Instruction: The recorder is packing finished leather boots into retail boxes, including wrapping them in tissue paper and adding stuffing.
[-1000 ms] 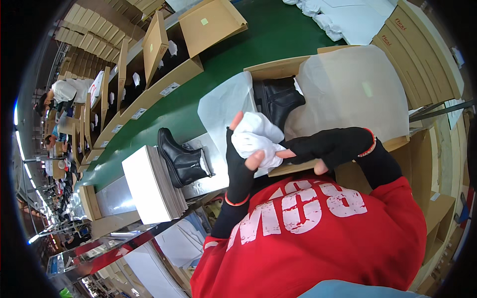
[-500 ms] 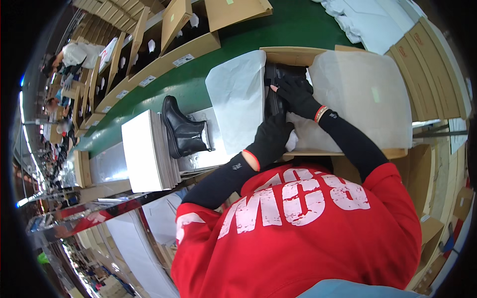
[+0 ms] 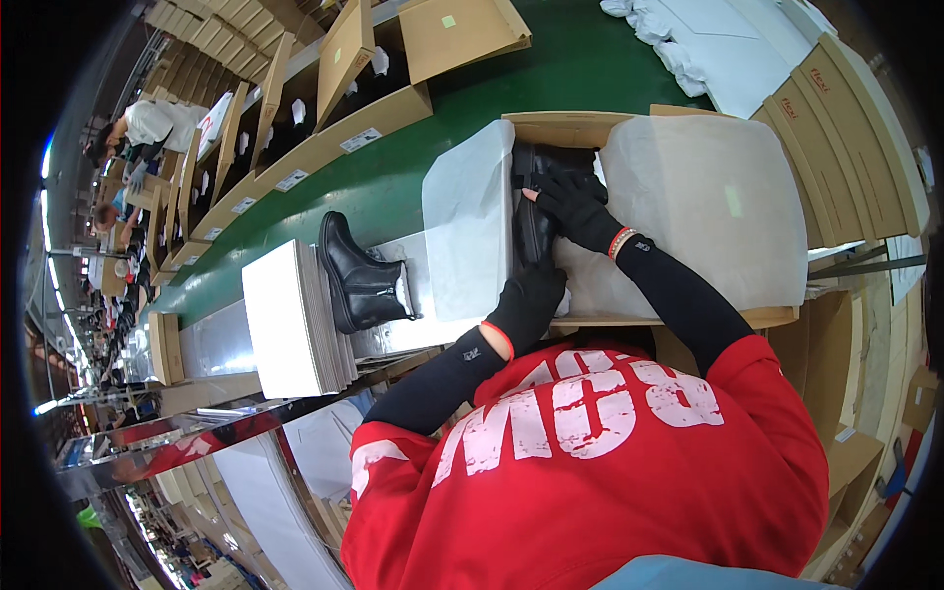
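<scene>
**Both gloved hands on a black boot inside an open carton**

Right hand: black knit glove, fingers curled and closed on the upper part of the black boot in the box. A striped band sits at the wrist, over a black sleeve.

Left hand: same glove, orange-edged cuff. It rests at the near end of that boot, at the carton's front edge. Whether its fingers are clamped or only pressed flat cannot be told.

The boot lies on its side in the shoe box, an open carton of plain brown cardboard. Its leather is smooth, with a dull sheen. White tissue paper lines the carton; one thin, matte sheet hangs over the left wall, another spreads wide to the right, lightly creased.

Just left of the carton a second black boot stands upright: ankle height, glossy, thick sole. It touches a stack of flat white sheets with squared edges.

All of this sits beside a green conveyor belt, smooth and even. Beyond it, open brown cartons stand in a row.
</scene>
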`<state>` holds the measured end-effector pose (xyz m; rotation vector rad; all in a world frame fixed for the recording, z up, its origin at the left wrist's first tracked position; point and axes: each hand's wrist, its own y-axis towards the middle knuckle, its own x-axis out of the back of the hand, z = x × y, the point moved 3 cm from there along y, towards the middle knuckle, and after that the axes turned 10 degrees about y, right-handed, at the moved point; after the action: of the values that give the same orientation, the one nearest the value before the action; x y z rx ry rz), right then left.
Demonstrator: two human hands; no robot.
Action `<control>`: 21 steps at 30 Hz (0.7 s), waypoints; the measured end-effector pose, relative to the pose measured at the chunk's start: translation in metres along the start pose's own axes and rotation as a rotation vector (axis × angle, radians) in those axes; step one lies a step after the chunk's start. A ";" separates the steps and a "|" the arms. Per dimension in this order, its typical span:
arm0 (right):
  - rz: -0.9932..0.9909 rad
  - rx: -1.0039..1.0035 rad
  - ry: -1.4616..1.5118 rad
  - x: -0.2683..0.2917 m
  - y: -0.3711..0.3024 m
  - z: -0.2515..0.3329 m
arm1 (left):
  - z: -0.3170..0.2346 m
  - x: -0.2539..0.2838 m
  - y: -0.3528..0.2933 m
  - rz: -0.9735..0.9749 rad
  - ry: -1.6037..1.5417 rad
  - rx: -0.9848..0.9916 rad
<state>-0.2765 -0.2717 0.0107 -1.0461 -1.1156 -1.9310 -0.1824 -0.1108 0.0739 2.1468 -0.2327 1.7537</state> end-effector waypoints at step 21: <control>0.148 -0.133 0.809 0.046 -0.078 0.129 | 0.080 -0.048 -0.179 -0.201 0.151 0.837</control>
<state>-0.3226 -0.1304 0.0635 -0.3091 -0.4438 -2.0250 -0.0573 0.0196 -0.0164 2.3939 0.8736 2.0978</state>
